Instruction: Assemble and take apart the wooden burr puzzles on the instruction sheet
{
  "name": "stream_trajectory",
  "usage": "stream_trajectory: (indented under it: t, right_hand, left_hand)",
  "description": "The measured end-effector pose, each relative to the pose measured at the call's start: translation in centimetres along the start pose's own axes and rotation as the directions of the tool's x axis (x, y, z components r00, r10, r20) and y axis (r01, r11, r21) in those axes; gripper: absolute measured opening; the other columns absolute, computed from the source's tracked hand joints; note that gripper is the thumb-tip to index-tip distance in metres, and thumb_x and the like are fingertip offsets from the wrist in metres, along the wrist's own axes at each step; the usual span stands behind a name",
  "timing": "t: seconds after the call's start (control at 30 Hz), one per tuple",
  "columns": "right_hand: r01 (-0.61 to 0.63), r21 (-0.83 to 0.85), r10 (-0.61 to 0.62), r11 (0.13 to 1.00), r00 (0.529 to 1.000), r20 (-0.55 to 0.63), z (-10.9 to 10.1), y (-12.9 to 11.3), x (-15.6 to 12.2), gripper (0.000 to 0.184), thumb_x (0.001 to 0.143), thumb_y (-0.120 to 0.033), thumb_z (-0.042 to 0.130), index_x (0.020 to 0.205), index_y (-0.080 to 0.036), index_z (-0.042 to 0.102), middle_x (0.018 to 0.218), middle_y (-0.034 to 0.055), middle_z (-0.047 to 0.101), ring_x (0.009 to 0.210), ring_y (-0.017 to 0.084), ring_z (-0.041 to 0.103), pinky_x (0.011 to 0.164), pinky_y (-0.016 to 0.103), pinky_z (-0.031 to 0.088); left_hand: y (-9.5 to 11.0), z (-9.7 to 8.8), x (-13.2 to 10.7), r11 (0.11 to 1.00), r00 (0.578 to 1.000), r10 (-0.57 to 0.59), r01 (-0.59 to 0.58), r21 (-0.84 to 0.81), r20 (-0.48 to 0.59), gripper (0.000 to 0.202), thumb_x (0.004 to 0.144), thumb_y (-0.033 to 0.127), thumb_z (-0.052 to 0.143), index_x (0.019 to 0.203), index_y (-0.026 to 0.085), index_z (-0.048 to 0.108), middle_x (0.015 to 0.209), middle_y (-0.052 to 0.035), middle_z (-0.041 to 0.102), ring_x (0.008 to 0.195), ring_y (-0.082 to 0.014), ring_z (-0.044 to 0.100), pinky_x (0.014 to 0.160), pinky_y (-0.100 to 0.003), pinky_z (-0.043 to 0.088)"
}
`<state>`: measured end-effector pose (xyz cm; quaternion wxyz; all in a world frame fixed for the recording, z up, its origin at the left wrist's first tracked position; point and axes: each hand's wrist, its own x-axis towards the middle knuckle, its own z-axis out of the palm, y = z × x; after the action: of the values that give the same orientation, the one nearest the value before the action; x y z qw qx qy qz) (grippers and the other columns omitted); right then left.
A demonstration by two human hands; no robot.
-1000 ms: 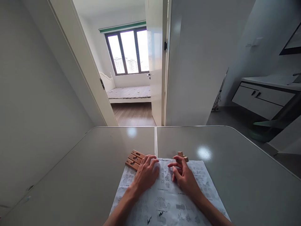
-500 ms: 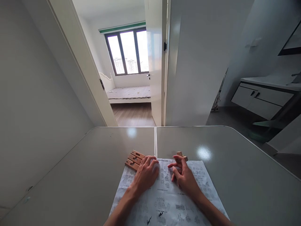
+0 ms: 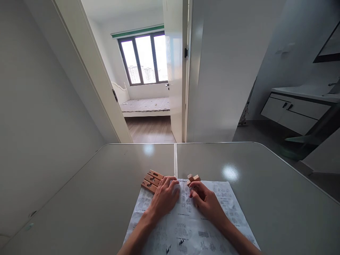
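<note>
My right hand (image 3: 205, 200) has its fingers closed on a small wooden interlocking puzzle (image 3: 193, 179), whose blocky light-wood ends stick out past the fingertips. That puzzle is just above the top edge of a printed paper sheet (image 3: 183, 226). My left hand (image 3: 166, 194) lies palm down on the sheet, fingers loosely curved and a little apart. Close against its left side are several notched brown wooden pieces (image 3: 152, 180) lying side by side, numbers marked on some. Part of their right ends is hidden behind my left hand.
The sheet lies on a glossy grey table (image 3: 92, 202) with a centre seam (image 3: 175, 159). Beyond the table's far edge, an open door (image 3: 176, 71) leads to a room with a bed (image 3: 146, 105) and window (image 3: 145, 58). A vanity cabinet (image 3: 294, 109) stands right.
The wooden puzzle has moved left and turned in my right hand, and now shows beyond the fingertips. My right fingers have curled in more. My left hand stays where it was.
</note>
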<state>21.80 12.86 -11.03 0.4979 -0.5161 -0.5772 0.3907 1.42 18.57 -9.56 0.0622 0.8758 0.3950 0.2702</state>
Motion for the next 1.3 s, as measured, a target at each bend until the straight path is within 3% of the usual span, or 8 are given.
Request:
stream_trajectory:
  t: [0.17,0.4,0.53,0.6,0.73,0.87,1.07,1.3]
  right_hand:
    - [0.058,-0.032,-0.056,0.998,0.997,0.053,-0.1,-0.3,-0.1,0.029,0.099,-0.047,0.052,0.096,-0.023,0.067,0.072,0.0010,0.065,0.063,0.019,0.058,0.059,0.029,0.047]
    - [0.129,-0.055,-0.120,0.990,0.984,0.135,-0.1,-0.5,-0.5,0.015,0.096,-0.033,0.054,0.092,-0.024,0.065,0.070,-0.0012,0.065,0.059,0.016,0.054,0.057,0.027,0.043]
    - [0.162,-0.046,-0.153,0.986,0.976,0.157,-0.2,-0.9,-0.6,0.013,0.095,-0.028,0.055,0.088,-0.024,0.065,0.071,-0.0015,0.064,0.059,0.016,0.052,0.057,0.027,0.044]
    - [0.177,-0.043,-0.167,0.983,0.972,0.166,-0.2,-1.1,-0.7,0.015,0.096,-0.028,0.055,0.085,-0.023,0.064,0.071,-0.0017,0.063,0.059,0.015,0.051,0.058,0.027,0.044]
    - [0.184,-0.035,-0.174,0.982,0.965,0.194,-0.3,-1.6,-0.8,0.018,0.097,-0.030,0.055,0.085,-0.024,0.065,0.073,-0.0005,0.065,0.062,0.016,0.055,0.059,0.027,0.046]
    - [0.193,-0.042,-0.180,0.980,0.962,0.206,-0.3,-1.7,-0.9,0.019,0.098,-0.032,0.055,0.085,-0.024,0.066,0.077,0.0008,0.069,0.063,0.017,0.057,0.059,0.027,0.047]
    - [0.223,-0.044,-0.209,0.974,0.953,0.219,-0.3,-1.4,-0.8,0.019,0.099,-0.037,0.055,0.091,-0.024,0.067,0.085,0.0032,0.068,0.068,0.017,0.060,0.058,0.026,0.050]
    - [0.187,0.020,-0.188,0.982,0.971,0.147,-0.1,-0.6,-0.7,0.011,0.099,-0.036,0.059,0.100,-0.025,0.060,0.085,0.0004,0.064,0.058,0.013,0.054,0.055,0.025,0.046]
  left_hand:
    - [0.1,-0.1,0.0,1.000,1.000,-0.004,0.004,-0.024,-0.004,0.033,0.091,0.020,0.063,0.123,0.027,0.058,0.123,-0.0071,0.066,0.117,-0.0269,0.063,0.100,-0.048,0.058]
    - [0.8,-0.5,-0.2,0.992,1.000,-0.017,0.019,-0.127,0.020,0.046,0.092,0.031,0.066,0.135,0.028,0.050,0.124,-0.0098,0.067,0.119,-0.0280,0.064,0.100,-0.046,0.057]
    - [1.3,-1.4,-0.4,0.959,0.996,0.007,0.020,-0.284,0.092,0.071,0.082,0.032,0.074,0.145,0.026,0.042,0.133,-0.0113,0.064,0.122,-0.0295,0.062,0.104,-0.045,0.053]
    - [1.4,-1.8,-0.3,0.914,0.988,0.005,0.058,-0.402,0.152,0.076,0.081,0.037,0.076,0.147,0.025,0.040,0.134,-0.0118,0.064,0.119,-0.0291,0.064,0.103,-0.043,0.053]
    - [1.3,-1.8,0.1,0.775,0.969,-0.001,0.157,-0.612,0.247,0.050,0.096,0.049,0.060,0.136,0.021,0.053,0.114,-0.0089,0.072,0.100,-0.0243,0.069,0.089,-0.036,0.056]
    - [0.9,-1.4,0.3,0.664,0.958,-0.047,0.242,-0.707,0.284,0.051,0.098,0.054,0.057,0.136,0.020,0.056,0.115,-0.0096,0.071,0.103,-0.0244,0.068,0.091,-0.035,0.055]
    - [0.8,-1.6,0.3,0.502,0.941,-0.073,0.322,-0.803,0.331,0.059,0.093,0.053,0.067,0.142,0.023,0.054,0.120,-0.0103,0.070,0.107,-0.0250,0.068,0.094,-0.035,0.054]
    - [0.6,-0.8,0.1,0.351,0.943,-0.107,0.333,-0.875,0.316,0.070,0.084,0.036,0.082,0.145,0.024,0.050,0.119,-0.0090,0.069,0.107,-0.0238,0.067,0.095,-0.033,0.052]
